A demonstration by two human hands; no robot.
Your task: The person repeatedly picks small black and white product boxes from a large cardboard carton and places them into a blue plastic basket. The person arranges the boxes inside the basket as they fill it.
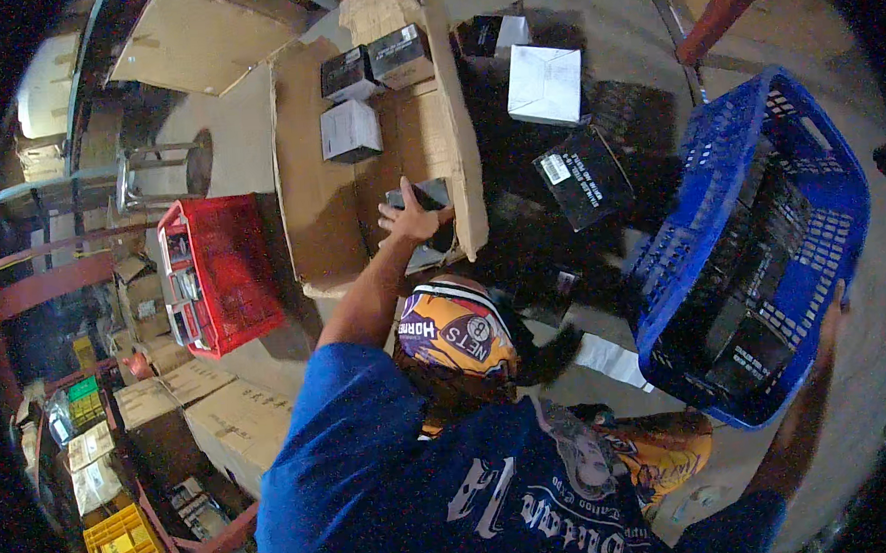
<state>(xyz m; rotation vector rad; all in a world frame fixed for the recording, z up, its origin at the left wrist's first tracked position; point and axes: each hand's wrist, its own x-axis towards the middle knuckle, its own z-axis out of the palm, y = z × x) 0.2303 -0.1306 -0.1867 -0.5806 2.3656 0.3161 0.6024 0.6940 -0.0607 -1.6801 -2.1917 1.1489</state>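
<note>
My left hand point(412, 220) reaches into a large open cardboard carton point(302, 174). Its fingers are spread over a small dark box point(429, 193) on the carton's bottom; whether they grip it is not clear. Farther in are a white-faced box point(351, 131) and two black boxes, one point(348, 74) beside the other point(399, 56). At the far right my right hand point(835, 308) is closed on the outer rim of a blue plastic basket point(655, 310). The basket leans, with several black boxes point(747, 346) inside it. The fingers on its outside are partly hidden.
A white box point(545, 83) and a black box with a label point(585, 177) lie between carton and basket. A red crate point(237, 272) stands left of the carton. Beyond are a stool point(197, 164), closed cartons point(235, 418), a yellow crate point(127, 548) and a red post point(725, 11).
</note>
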